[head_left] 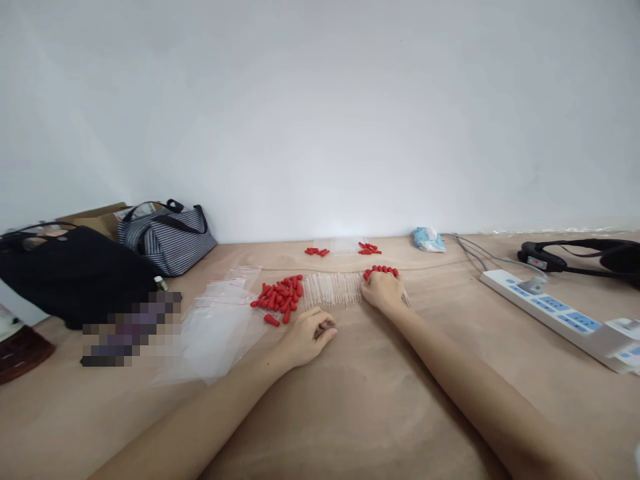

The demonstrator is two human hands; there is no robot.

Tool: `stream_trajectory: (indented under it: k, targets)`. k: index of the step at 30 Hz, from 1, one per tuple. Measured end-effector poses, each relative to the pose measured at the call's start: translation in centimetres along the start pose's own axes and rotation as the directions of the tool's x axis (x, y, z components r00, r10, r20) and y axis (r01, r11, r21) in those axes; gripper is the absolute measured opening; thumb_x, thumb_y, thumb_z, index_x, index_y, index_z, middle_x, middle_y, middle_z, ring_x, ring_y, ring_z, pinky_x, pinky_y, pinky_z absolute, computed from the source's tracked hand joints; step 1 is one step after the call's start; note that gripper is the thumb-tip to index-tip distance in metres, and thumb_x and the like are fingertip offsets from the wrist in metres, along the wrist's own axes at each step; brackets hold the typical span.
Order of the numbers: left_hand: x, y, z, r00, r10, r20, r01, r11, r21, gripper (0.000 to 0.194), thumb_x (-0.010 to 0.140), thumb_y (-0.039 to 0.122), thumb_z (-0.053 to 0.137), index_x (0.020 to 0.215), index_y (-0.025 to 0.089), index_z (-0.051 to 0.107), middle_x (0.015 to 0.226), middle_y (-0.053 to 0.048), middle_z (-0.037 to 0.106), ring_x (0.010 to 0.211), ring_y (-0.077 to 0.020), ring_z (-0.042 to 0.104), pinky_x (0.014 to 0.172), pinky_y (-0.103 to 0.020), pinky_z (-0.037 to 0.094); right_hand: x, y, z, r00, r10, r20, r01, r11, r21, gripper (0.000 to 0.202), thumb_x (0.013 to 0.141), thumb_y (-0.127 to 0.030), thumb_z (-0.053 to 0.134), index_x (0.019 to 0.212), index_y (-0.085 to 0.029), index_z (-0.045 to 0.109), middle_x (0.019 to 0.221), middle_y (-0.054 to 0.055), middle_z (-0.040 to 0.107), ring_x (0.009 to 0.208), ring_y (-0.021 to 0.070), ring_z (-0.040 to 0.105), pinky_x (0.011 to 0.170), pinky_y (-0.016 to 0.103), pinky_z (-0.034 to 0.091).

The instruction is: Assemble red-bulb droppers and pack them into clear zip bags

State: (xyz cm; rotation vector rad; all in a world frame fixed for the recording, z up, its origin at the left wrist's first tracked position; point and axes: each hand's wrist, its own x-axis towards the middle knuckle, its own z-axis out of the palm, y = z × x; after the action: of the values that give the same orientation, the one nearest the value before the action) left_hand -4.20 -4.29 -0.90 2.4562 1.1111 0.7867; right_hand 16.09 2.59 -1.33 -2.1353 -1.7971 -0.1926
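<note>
My left hand [309,337] rests on the table with its fingers loosely curled and apart, holding nothing visible. Just beyond it lies a pile of red rubber bulbs [280,295]. A row of thin clear tubes [331,289] lies side by side between the pile and my right hand [384,291]. That hand is over the right end of the row, fingers bent down, touching tubes topped with a line of red bulbs [383,270]. What its fingertips grip is hidden.
Clear plastic bags [215,330] lie left of the pile. Behind the tubes are more red bulbs [369,249]. A striped bag [173,240] and a black bag [80,273] stand left. Right are a blue packet [429,239], a power strip [550,308] and a black headset [580,257].
</note>
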Motion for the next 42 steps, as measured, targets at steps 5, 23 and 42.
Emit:
stream_trajectory:
  k: [5,23,42]
  targets:
    - [-0.1,0.2,0.1,1.0,-0.004,0.006,0.004,1.0,0.024,0.007,0.076,0.018,0.053,0.08,0.017,0.058,0.074,-0.001,0.056,0.066,-0.0132,0.055,0.061,-0.024,0.045,0.5,-0.4,0.6,1.0,0.002,0.02,-0.001,1.0,-0.018,0.023,0.076,-0.023,0.045,0.076,-0.013,0.066,0.08,0.014,0.062,0.085,0.026,0.053,0.08,0.043,0.022]
    - [4.8,-5.4,-3.4,0.845,-0.366,-0.39,0.528,0.688,0.498,0.03,0.065,0.048,0.058,0.067,0.019,0.063,0.086,-0.009,0.054,0.094,-0.0313,0.045,0.081,-0.041,0.034,-2.9,3.4,0.2,0.874,-0.427,-0.232,0.45,0.891,0.055,0.022,0.084,-0.023,0.035,0.078,-0.013,0.053,0.077,0.011,0.06,0.079,0.0225,0.05,0.075,0.034,0.032]
    - [0.1,-0.8,0.0,0.998,-0.008,-0.067,0.011,0.999,0.038,0.008,0.079,0.021,0.052,0.086,0.017,0.056,0.08,-0.001,0.061,0.069,-0.0139,0.056,0.063,-0.024,0.044,-7.6,2.5,-1.0,0.699,-0.692,-0.178,0.685,0.577,0.444,0.026,0.085,-0.012,0.032,0.102,-0.017,0.051,0.085,0.007,0.056,0.078,0.0169,0.051,0.07,0.031,0.041]
